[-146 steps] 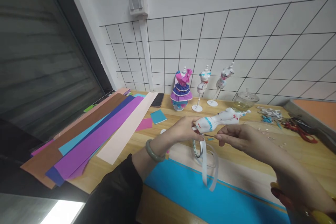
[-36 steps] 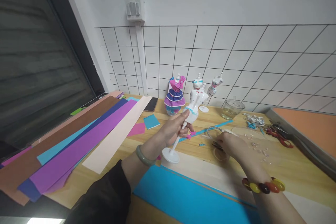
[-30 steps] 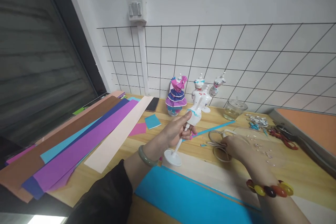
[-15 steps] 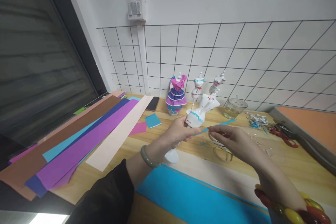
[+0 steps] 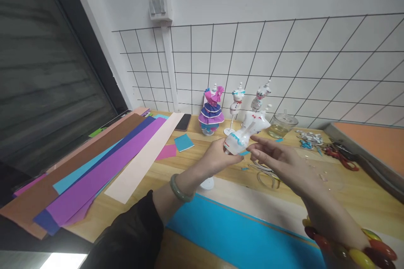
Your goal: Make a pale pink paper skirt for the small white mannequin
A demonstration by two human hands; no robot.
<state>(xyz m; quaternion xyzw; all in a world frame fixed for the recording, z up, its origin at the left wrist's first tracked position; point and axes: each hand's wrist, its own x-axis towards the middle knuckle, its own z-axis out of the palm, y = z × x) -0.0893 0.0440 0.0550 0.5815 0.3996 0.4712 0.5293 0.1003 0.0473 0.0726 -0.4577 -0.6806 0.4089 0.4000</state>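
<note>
In the head view, my left hand (image 5: pixel 217 155) is closed round the lower end of a small white dress form (image 5: pixel 243 138). The form is tilted up to the right, with a blue paper trim round its lower edge and red marks on it; its round white base shows under my hand. My right hand (image 5: pixel 274 153) is beside the form, fingers bent toward it. A narrow blue paper strip (image 5: pixel 244 153) passes behind those fingers and shows on both sides of them. The exact pinch on it is partly hidden.
Crepe paper sheets (image 5: pixel 139 155) lie at left, with a phone (image 5: pixel 183 122) behind. Blue paper (image 5: pixel 240 231) lies in front. A paper-dressed form (image 5: pixel 211 111) and two others stand at the back. A glass pot (image 5: pixel 280 125), scissors (image 5: pixel 344 155) and an orange-lined tray (image 5: pixel 372 147) are at right.
The dress form has turned in my left hand, and its top has swung slightly right. My right fingers have shifted and now cover more of the blue strip.
</note>
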